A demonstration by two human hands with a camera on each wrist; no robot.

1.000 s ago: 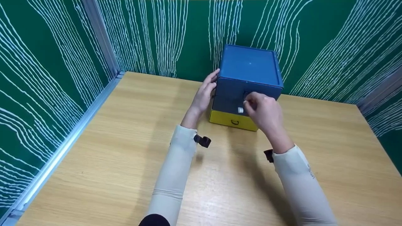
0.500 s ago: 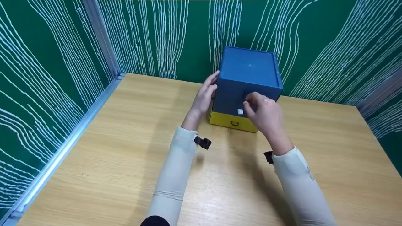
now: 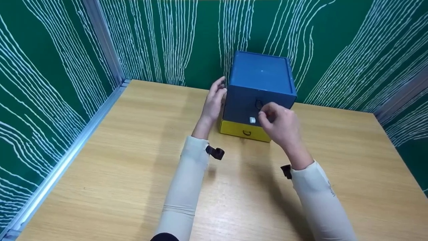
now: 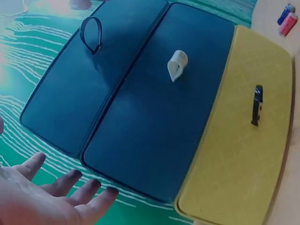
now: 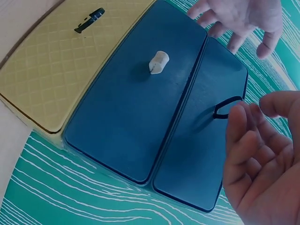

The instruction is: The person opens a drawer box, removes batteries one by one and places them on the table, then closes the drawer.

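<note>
A drawer box (image 3: 262, 73) stands near the back wall, with two dark blue drawer fronts above a yellow one (image 3: 234, 130). The top drawer (image 5: 201, 154) has a black loop pull (image 5: 228, 107), the middle drawer (image 4: 150, 108) a white loop pull (image 4: 179, 63). On the yellow front is a black handle (image 4: 257, 105). All fronts look closed. My right hand (image 3: 282, 122) is in front of the top drawer, thumb and forefinger apart, fingers loosely bent beside the black loop and holding nothing. My left hand (image 3: 212, 102) is beside the box's left side, fingers spread.
A blue battery (image 4: 286, 14) and a red battery (image 4: 288, 24) lie on the tabletop in the left wrist view. The wooden table (image 3: 117, 150) runs up to green walls (image 3: 207, 40) with white wavy lines. A metal frame post (image 3: 103, 40) stands at the back left corner.
My right hand has let go of the black loop pull and backed off slightly. My left fingers have come a little away from the box's side. The head view has shifted slightly.
</note>
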